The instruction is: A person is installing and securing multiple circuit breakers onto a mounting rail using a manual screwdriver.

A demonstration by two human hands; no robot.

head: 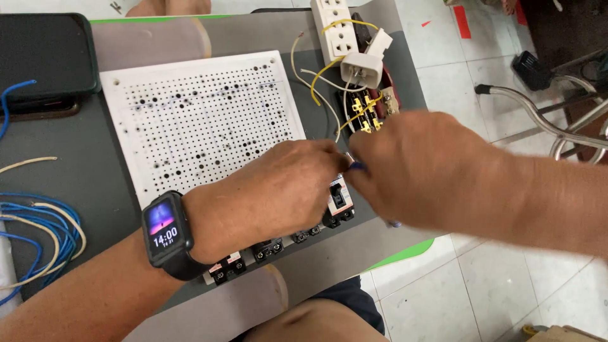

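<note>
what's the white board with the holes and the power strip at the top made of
Perforated board: looks like matte white plastic, thin and flat with punched holes, though painted metal is possible. Power strip: smooth, slightly glossy white moulded plastic, judging by its rounded socket openings.

Electrical workshop: perforated board (196, 120), breakers (269, 248), wires (38, 234).

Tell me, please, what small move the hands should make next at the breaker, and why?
Probably steady the breaker with the left hand and bring the tool's tip down onto it. The right hand holds a thin blue-handled tool just above the breaker, both hands meeting there; the tip itself is hidden.
</note>
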